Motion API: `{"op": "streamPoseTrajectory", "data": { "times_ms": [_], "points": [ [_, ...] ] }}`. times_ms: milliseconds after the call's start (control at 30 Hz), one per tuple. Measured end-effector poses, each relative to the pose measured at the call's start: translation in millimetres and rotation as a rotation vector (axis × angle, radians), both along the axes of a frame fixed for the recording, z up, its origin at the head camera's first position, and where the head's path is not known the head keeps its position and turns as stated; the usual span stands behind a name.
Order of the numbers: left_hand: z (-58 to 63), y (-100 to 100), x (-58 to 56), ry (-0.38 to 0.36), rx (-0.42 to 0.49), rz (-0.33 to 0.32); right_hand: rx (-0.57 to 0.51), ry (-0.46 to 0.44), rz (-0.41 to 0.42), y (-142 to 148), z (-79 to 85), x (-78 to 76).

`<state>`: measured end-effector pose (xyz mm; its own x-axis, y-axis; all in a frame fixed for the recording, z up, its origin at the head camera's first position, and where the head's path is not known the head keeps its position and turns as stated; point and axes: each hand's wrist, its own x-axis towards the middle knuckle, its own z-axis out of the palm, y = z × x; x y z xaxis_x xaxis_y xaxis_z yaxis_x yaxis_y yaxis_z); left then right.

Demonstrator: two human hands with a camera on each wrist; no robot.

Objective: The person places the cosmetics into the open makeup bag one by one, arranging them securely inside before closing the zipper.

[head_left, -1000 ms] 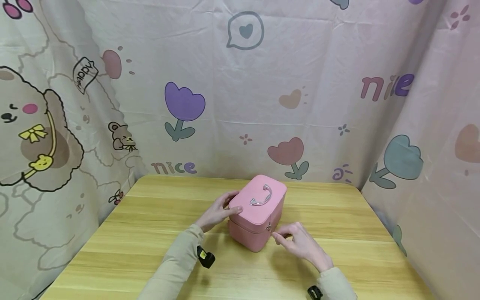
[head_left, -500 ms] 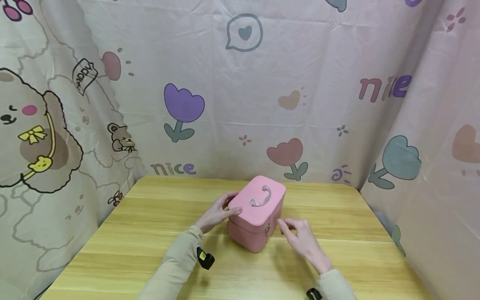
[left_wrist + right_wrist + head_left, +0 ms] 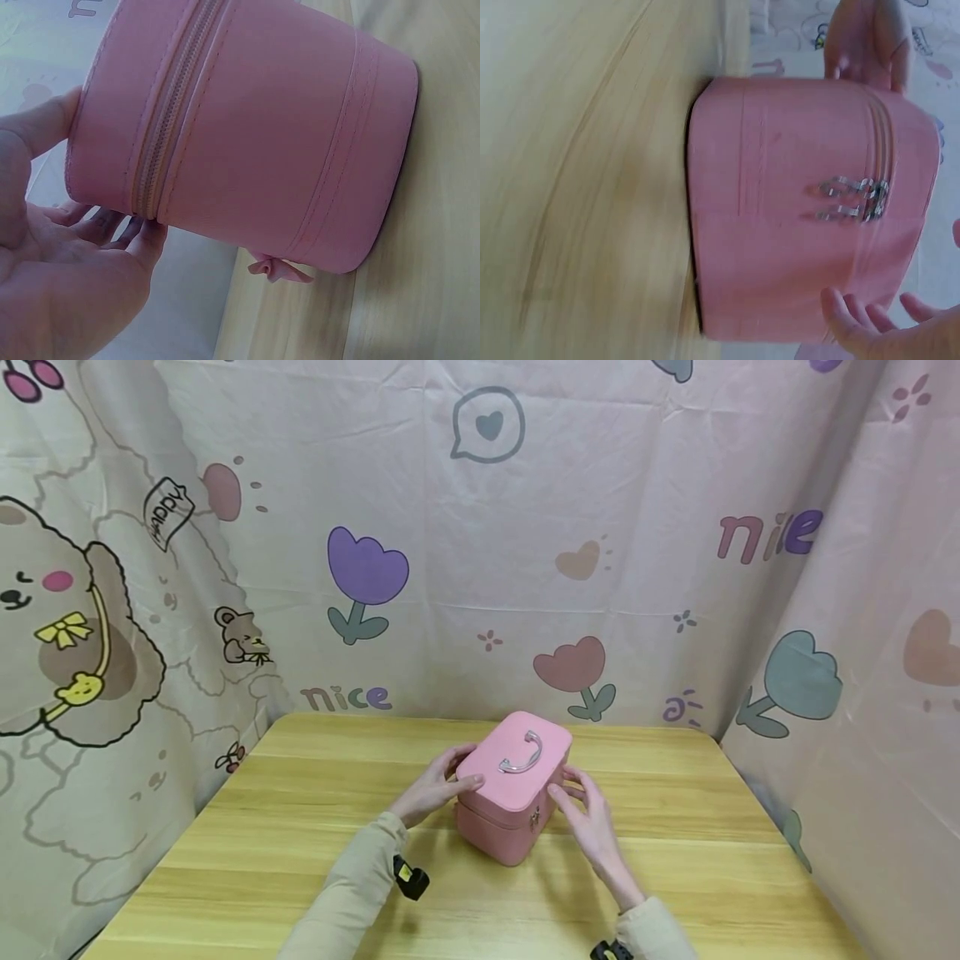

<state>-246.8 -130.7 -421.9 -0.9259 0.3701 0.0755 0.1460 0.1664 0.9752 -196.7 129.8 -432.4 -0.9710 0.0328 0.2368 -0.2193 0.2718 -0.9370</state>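
Observation:
A pink zippered cosmetic case [image 3: 504, 793] stands on the table, its lid down and a silver handle [image 3: 522, 767] on top. My left hand [image 3: 433, 787] grips its left side, thumb on the lid's edge and fingers bent behind, as the left wrist view also shows. Two metal zipper pulls [image 3: 849, 199] hang together on the case's right face. At that face, my right hand [image 3: 592, 828] has its fingers spread and loosely bent; whether they touch the case is hard to tell. In the left wrist view, a small pink bow-like tab [image 3: 279, 270] sticks out low on the case.
The case rests on a light wooden table [image 3: 300, 860]. Behind and at both sides hangs a pale printed curtain [image 3: 450, 527] that meets the table's back edge. Black wrist cameras [image 3: 411, 878] are strapped at the sleeves.
My right hand has left the zipper pulls, its pinched fingers have spread, and it has moved up along the case's right side. The pulls now hang free. My left hand has stayed in place.

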Motion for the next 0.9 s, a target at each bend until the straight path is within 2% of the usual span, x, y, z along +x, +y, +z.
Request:
{"op": "streamPoseTrajectory", "data": {
  "times_ms": [167,400,633,900],
  "points": [
    [-0.3,0.6,-0.4,0.002,-0.009,0.005,-0.030,-0.023,0.018,-8.6,4.8,3.9],
    [0.0,2.4,1.8,-0.007,0.011,0.033,-0.022,-0.006,0.002,-15.1,4.4,6.0],
    [-1.2,6.0,7.1,0.029,0.021,0.070,0.011,-0.002,-0.004,-22.7,5.3,8.9],
    [-6.2,10.8,13.3,0.087,0.036,0.160,0.018,-0.004,0.007,-26.9,6.4,3.7]
  ]
}}
